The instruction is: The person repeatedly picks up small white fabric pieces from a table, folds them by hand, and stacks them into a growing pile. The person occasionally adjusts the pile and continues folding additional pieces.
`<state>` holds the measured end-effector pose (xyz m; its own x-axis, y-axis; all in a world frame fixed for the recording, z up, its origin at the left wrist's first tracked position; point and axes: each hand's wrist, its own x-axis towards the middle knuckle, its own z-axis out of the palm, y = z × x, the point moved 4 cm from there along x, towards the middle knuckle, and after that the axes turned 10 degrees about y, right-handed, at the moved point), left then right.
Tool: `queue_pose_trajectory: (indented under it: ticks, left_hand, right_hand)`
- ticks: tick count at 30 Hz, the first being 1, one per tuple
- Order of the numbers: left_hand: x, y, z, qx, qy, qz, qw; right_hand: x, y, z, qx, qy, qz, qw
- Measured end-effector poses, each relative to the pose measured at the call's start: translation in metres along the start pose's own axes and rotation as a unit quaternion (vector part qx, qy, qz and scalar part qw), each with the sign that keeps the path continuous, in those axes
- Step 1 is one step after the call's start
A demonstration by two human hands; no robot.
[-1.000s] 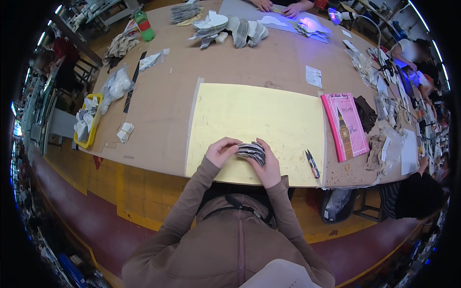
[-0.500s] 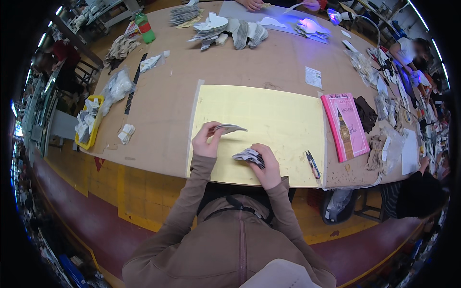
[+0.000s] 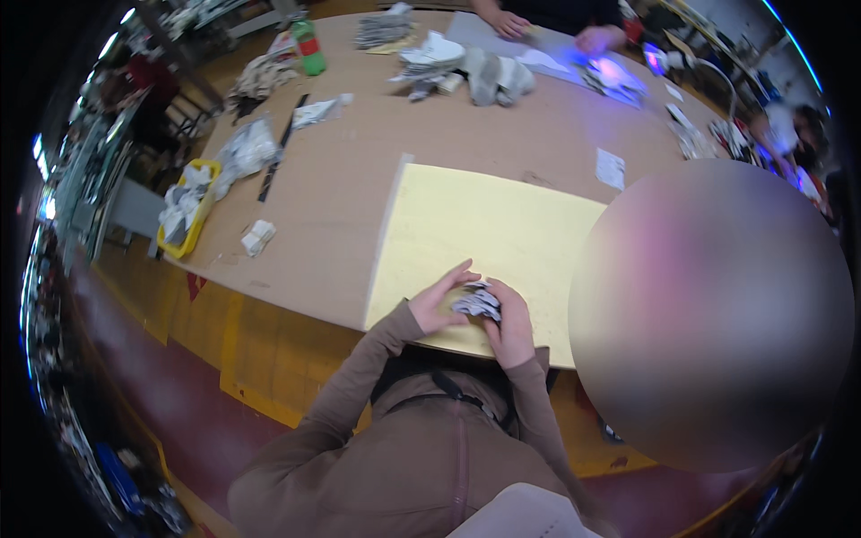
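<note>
Low over the near part of the yellow sheet (image 3: 484, 206), both my hands meet around a small stack of grey-and-white cut pieces (image 3: 477, 303), fabric-like with dark edges. My right hand (image 3: 511, 325) grips the stack from its right side, the thumb below and fingers behind. On the opposite side, my left hand (image 3: 438, 300) curves its fingers over the stack's left end. No separate piece shows in the left hand; its inner side is partly hidden.
A large blurred round patch (image 3: 708, 314) covers the table's right side. A yellow basket (image 3: 208, 202) of white pieces and a small white bundle (image 3: 258, 238) lie left. Grey stacks (image 3: 498, 79) and a green bottle (image 3: 309, 52) stand far back, near a co-worker's hands (image 3: 596, 39).
My left hand has moved right and down to the stack, and its single curved piece no longer shows apart. The view has shifted, and a blurred patch now hides the pink book and snips.
</note>
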<state>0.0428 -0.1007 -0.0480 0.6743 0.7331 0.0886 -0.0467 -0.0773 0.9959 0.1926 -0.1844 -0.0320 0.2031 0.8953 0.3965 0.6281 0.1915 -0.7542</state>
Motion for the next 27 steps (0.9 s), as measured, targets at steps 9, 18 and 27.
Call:
queue_pose_trajectory:
  ticks: [9,18,27]
  left_hand:
    - [0.019,-0.086,0.039,-0.087,0.084,0.047,0.992]
    - [0.009,-0.019,0.04,0.103,0.116,0.153,0.976]
    - [0.008,-0.016,0.038,0.084,0.136,0.142,0.977]
  right_hand:
    - [-0.009,-0.005,0.006,-0.032,-0.035,-0.06,0.997]
    - [-0.005,-0.009,0.007,0.01,-0.025,-0.012,1.0]
    - [0.003,-0.012,0.013,-0.011,-0.035,-0.006,0.999]
